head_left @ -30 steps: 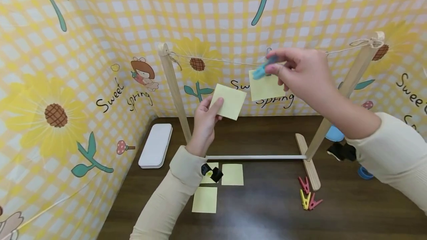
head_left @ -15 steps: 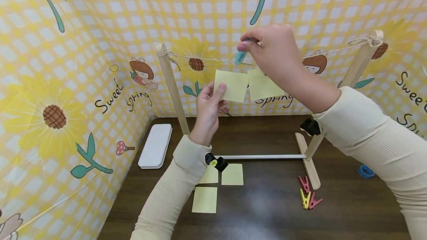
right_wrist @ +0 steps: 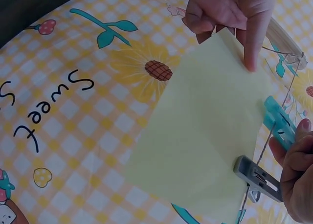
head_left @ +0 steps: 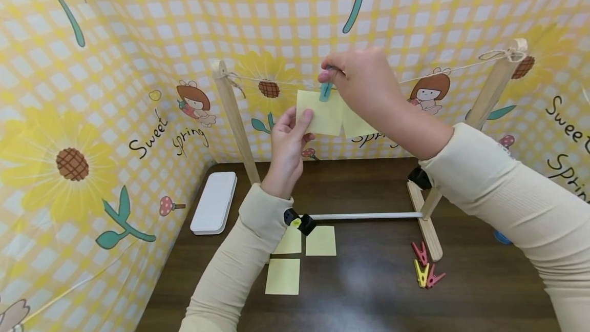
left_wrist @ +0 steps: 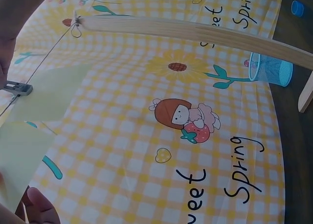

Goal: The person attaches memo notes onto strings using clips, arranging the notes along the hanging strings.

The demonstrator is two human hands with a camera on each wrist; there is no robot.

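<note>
My left hand (head_left: pixel 288 140) holds a pale yellow sticky note (head_left: pixel 318 117) by its left side, thumb in front, just under the string (head_left: pixel 461 68). My right hand (head_left: pixel 366 83) pinches a teal clothespin (head_left: pixel 326 92) over the string, its tip overlapping the note's top edge. The right wrist view shows this clothespin (right_wrist: pixel 279 123) at the note's edge; whether it grips the paper, I cannot tell. A second yellow note (head_left: pixel 357 126) hangs close on the right, partly hidden by my right hand. A grey clothespin (left_wrist: pixel 18 88) fastens that one to the string.
Wooden posts (head_left: pixel 493 88) carry the string, with a white crossbar (head_left: pixel 369 216) low between them. Several yellow notes (head_left: pixel 283 276) lie on the dark table. Red and yellow clothespins (head_left: pixel 421 273) lie right, a white case (head_left: pixel 214 203) left. A blue mesh cup (left_wrist: pixel 274 70) stands behind one post.
My right hand has brought the teal clothespin left from beside the hanging note, then down onto the held note's top edge. My left hand has raised its note to the string.
</note>
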